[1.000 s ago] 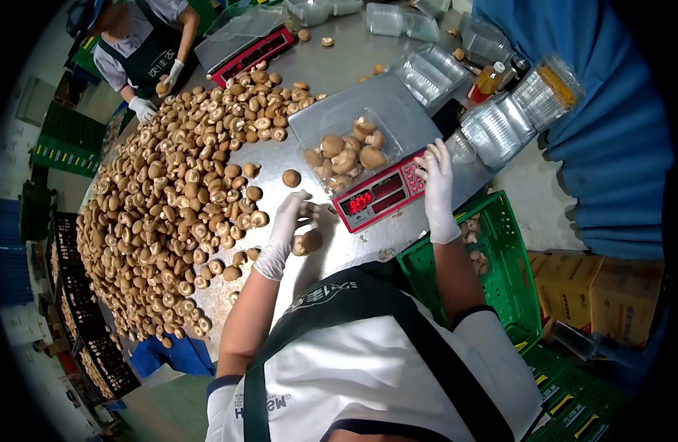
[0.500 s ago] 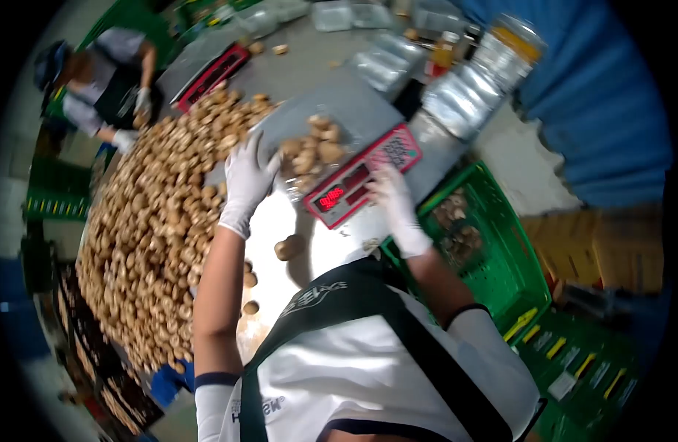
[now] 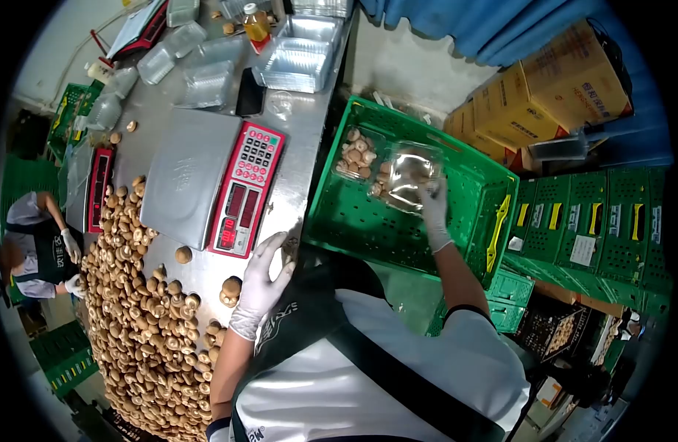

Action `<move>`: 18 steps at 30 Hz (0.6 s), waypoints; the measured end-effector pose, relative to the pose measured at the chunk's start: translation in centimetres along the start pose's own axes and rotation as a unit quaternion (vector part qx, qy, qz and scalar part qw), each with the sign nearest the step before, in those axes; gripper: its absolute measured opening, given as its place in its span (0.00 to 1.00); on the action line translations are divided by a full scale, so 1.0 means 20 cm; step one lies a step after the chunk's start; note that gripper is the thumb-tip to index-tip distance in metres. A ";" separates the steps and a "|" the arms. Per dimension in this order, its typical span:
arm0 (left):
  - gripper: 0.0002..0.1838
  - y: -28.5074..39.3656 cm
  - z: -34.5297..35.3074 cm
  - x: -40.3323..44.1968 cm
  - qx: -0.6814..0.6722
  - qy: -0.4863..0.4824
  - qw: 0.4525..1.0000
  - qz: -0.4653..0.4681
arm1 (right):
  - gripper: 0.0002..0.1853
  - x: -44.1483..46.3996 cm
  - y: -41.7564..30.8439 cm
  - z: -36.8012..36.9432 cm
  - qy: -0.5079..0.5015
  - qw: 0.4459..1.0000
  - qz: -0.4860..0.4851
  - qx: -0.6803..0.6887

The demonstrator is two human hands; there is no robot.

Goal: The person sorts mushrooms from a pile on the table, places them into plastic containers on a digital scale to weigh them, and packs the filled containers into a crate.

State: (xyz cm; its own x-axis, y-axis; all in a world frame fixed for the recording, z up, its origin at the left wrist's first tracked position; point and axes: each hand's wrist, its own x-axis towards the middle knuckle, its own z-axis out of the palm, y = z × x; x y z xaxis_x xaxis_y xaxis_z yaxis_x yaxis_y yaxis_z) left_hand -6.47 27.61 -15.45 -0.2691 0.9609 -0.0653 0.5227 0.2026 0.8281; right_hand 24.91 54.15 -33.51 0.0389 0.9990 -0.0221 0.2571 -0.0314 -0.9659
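My right hand (image 3: 436, 214), in a white glove, grips the near edge of a clear plastic tray of mushrooms (image 3: 411, 177) inside the green crate (image 3: 320, 214). A second tray of mushrooms (image 3: 356, 153) sits at that crate's left end. My left hand (image 3: 265, 283), also gloved, lies by the table edge with fingers stretched out and nothing held. Close to it are a couple of loose mushrooms (image 3: 230, 292) and the red-framed digital scale (image 3: 239, 199), whose metal plate (image 3: 188, 177) bears nothing.
A large mushroom heap (image 3: 151, 339) covers the table's near left. Empty clear trays (image 3: 298, 59), a bottle (image 3: 256, 28) and a black phone-like slab (image 3: 250, 92) lie at the back. Cardboard boxes (image 3: 545, 88) and green crates (image 3: 574, 221) stand right. A co-worker (image 3: 40, 243) is at left.
The mushroom tray has gone from the scale into the green crate with my right hand. My left hand has drawn back to the table edge. The view has swung right.
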 end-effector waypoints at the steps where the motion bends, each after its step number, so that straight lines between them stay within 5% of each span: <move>1: 0.28 -0.01 0.00 -0.03 0.002 -0.002 1.000 -0.021 | 0.44 0.08 0.16 -0.15 0.086 0.984 -0.042 -0.152; 3: 0.27 -0.04 0.01 -0.06 0.006 -0.002 0.999 -0.049 | 0.46 0.16 0.24 -0.34 0.090 0.986 0.121 -0.074; 6: 0.26 -0.07 0.03 -0.08 -0.008 0.007 0.997 -0.082 | 0.48 0.26 0.63 -0.52 -0.030 0.962 0.229 -0.145; 9: 0.27 -0.07 0.06 -0.09 -0.014 0.026 0.993 -0.115 | 0.54 0.08 0.52 -0.35 0.053 0.844 0.338 -0.413; 12: 0.30 -0.09 0.06 -0.14 -0.018 0.074 0.991 -0.111 | 0.56 0.02 0.55 -0.19 0.172 0.876 0.431 -0.129; 15: 0.30 -0.09 0.04 -0.19 -0.027 0.127 0.980 -0.150 | 0.57 -0.02 0.60 0.01 0.251 0.818 0.492 0.160; 16: 0.30 -0.10 0.03 -0.22 -0.037 0.146 0.975 -0.165 | 0.55 0.14 1.21 -0.07 0.265 0.815 0.491 0.157; 18: 0.29 -0.15 0.04 -0.28 -0.045 0.176 0.965 -0.189 | 0.18 0.35 1.55 -0.12 0.060 0.840 0.367 0.395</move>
State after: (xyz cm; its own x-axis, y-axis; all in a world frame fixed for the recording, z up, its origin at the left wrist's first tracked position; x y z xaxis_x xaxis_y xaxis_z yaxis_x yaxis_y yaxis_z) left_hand -5.97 21.79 -18.06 -0.6939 0.6941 -0.1917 0.2655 0.4940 0.8279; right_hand 35.52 60.04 -63.02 0.0161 0.7086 -0.7055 -0.5977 -0.5588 -0.5749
